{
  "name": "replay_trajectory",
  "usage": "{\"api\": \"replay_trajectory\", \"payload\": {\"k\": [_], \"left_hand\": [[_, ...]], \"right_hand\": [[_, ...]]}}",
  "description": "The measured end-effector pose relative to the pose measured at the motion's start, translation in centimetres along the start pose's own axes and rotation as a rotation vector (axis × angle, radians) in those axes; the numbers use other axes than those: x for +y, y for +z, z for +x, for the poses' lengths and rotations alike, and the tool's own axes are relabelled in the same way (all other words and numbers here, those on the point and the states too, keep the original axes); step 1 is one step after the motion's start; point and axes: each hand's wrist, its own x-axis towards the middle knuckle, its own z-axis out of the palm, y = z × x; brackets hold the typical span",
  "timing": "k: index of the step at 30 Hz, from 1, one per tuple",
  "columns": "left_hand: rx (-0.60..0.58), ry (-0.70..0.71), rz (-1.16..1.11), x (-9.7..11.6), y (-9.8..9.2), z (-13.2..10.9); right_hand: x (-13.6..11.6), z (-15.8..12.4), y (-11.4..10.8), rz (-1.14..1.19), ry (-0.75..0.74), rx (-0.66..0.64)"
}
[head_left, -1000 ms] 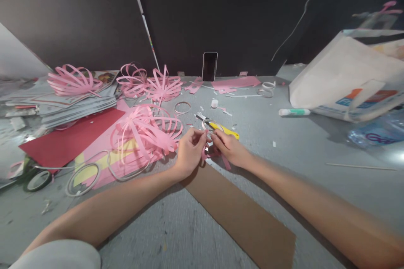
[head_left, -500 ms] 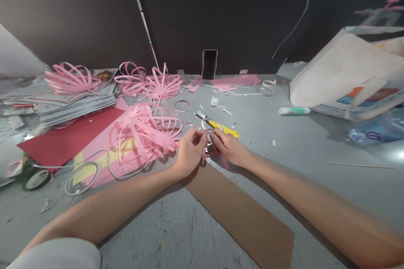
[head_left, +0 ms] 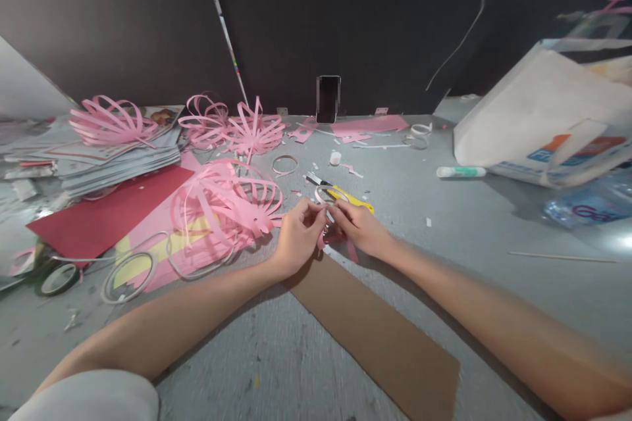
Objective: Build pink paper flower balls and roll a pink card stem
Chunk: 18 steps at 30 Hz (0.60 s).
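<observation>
1. Pink paper strip (head_left: 351, 251) sat at the middle of the worktop (head_left: 444, 230), pinched between both hands, with its loose end trailing out below the right hand (head_left: 360, 230) onto the grey surface.
2. Left hand (head_left: 296, 237) met the right one fingertip to fingertip; the fingers (head_left: 313, 210) of both were closed on the strip, though the exact spot of the grip was too small to make out.
3. A brown cardboard strip (head_left: 375, 335) lay flat just in front of the hands, running toward the person, and its far end reached under the wrists.
4. A yellow knife (head_left: 353, 198) lay just behind the right hand, with a white paper ring (head_left: 326, 192) touching or overlapping it.
5. A pink paper flower (head_left: 222, 200) of looped strips rested just beside the left hand, on pink and yellow sheets next to a red sheet (head_left: 106, 214).
6. A glue stick (head_left: 460, 172) lay on its side well to the right, near a white paper bag (head_left: 538, 112).
7. A phone (head_left: 328, 99) stood upright against the dark wall at the far edge.
</observation>
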Motion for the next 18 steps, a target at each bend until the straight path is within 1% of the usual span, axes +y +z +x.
{"api": "replay_trajectory", "payload": {"k": [6,9,14,18], "left_hand": [[-0.033,0.014,-0.017,-0.01,0.05,0.05],[-0.033,0.014,-0.018,-0.08,0.00,0.07],[-0.039,0.023,-0.016,-0.14,-0.06,0.19],[-0.044,0.023,-0.033,-0.20,-0.02,0.25]], "right_hand": [[0.18,0.11,-0.04,-0.022,-0.009,0.023],[0.28,0.10,-0.05,-0.008,-0.013,0.020],[0.37,0.08,-0.09,-0.009,-0.067,0.043],[0.43,0.05,-0.13,-0.013,-0.067,0.043]]}}
